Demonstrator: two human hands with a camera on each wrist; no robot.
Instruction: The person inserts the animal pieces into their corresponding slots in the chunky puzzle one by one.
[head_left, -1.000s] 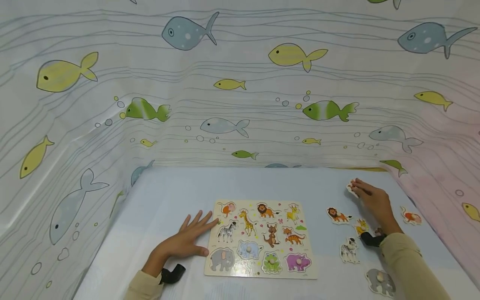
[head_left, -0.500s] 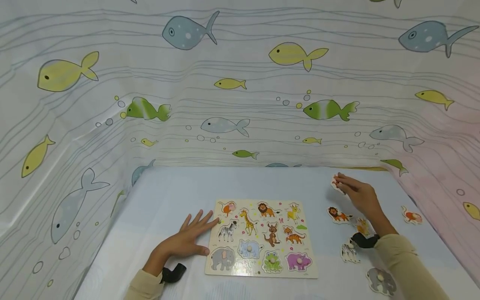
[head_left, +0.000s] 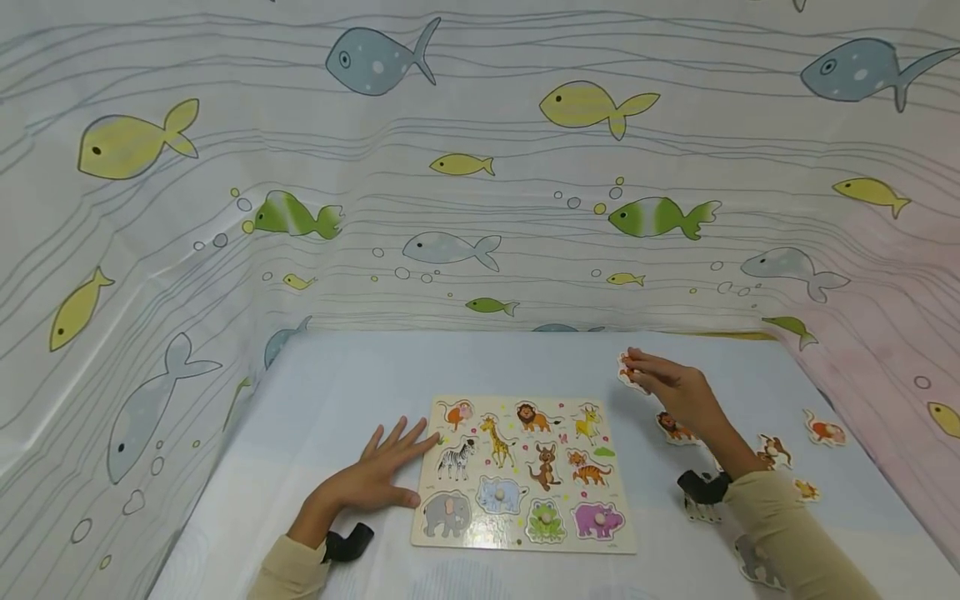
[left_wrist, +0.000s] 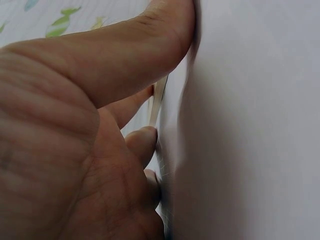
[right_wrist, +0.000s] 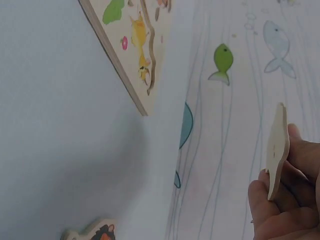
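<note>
Fish-printed sheeting (head_left: 555, 242) walls in a pale, cloth-covered bench (head_left: 360, 375). The right hand (head_left: 678, 396) keeps a narrow grip, pinching an orange-printed piece (head_left: 627, 373) between thumb and fingers; its picture is too covered to name. The piece is tilted on edge, off the bench, near the far right corner of the board (head_left: 487, 535); the right wrist view shows its thin wooden side. Under and around that arm lie loose pieces: a lion (head_left: 675, 426) just below the hand, a zebra (head_left: 702, 511) and an elephant (head_left: 752, 558) partly hidden, then a kangaroo (head_left: 776, 452), a small yellow piece (head_left: 806, 489) and, farthest right, a monkey (head_left: 827, 431). On the board, a blue animal (head_left: 487, 492), a frog (head_left: 546, 532) and a purple hippo (head_left: 611, 518) bear knobs. At its left edge rests the left hand (head_left: 371, 477), grip wide, fingers spread, index fingertip over the rim. Both arms wear tan sleeves (head_left: 798, 529).
</note>
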